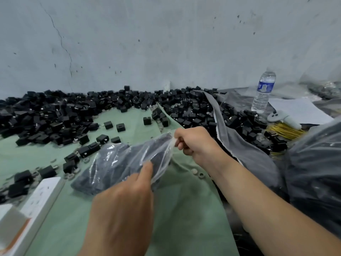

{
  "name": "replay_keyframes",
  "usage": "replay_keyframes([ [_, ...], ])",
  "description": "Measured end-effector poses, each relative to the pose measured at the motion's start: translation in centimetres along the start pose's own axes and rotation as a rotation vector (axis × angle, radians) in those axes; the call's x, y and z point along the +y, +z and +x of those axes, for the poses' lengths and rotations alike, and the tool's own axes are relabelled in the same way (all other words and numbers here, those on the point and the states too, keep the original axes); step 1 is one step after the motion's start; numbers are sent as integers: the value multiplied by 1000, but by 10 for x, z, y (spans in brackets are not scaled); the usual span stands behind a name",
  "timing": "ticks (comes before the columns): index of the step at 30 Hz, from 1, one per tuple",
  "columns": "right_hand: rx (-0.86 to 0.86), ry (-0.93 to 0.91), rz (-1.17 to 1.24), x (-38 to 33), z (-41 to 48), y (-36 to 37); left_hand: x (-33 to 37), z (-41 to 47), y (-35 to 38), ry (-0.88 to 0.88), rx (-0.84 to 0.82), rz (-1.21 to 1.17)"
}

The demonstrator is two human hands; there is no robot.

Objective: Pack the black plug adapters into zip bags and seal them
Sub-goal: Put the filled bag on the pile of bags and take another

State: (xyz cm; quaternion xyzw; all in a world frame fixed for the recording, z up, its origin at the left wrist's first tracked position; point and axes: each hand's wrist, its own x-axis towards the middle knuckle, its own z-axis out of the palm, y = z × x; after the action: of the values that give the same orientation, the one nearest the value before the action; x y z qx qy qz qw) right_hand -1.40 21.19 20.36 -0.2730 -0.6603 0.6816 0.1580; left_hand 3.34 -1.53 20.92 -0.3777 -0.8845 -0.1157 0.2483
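While a clear zip bag (120, 163) full of dark adapters hangs just above a green cloth (184, 209) on the tabletop, two bare hands hold it at its open end. The right hand (195, 143) pinches the bag's upper corner between curled fingers and thumb, pulling the plastic taut. The left hand (125, 204), seen from the back, meets the lower edge of the mouth. Its thumb lies on the plastic and its fingers tuck underneath, so it appears to pinch the bag there, though motion blur makes this unsure. Loose black plug adapters (55, 115) lie heaped across the far tabletop against a grey wall (166, 43), with several scattered nearer. A white power strip (42, 198) sits at the left edge. A water bottle (263, 91) stands upright at the far right.
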Motion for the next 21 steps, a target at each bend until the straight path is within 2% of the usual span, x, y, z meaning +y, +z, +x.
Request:
replay_keyframes([
  [2, -5, -4, 54, -9, -13, 2, 8, 7, -16, -73, -255, 66],
  [3, -2, -3, 61, -13, -20, 4, 11, 11, -18, -158, -305, 85],
  [4, 6, -3, 61, -18, -27, 6, 11, 10, -21, -224, -285, 119],
  [6, 22, -16, 70, -35, -39, 8, 2, 16, -42, -246, -194, 168],
  [8, 27, -57, 90, -60, -49, 7, -12, 25, -71, -253, -13, 123],
  [11, 28, -142, 106, -111, -63, 5, -38, 49, -116, -339, 139, 96],
  [17, 53, -178, 129, -196, -100, -4, -74, 104, -168, -300, 100, -282],
  [21, 115, -169, 79, -200, -127, -25, -71, 105, -157, -320, 124, -559],
])
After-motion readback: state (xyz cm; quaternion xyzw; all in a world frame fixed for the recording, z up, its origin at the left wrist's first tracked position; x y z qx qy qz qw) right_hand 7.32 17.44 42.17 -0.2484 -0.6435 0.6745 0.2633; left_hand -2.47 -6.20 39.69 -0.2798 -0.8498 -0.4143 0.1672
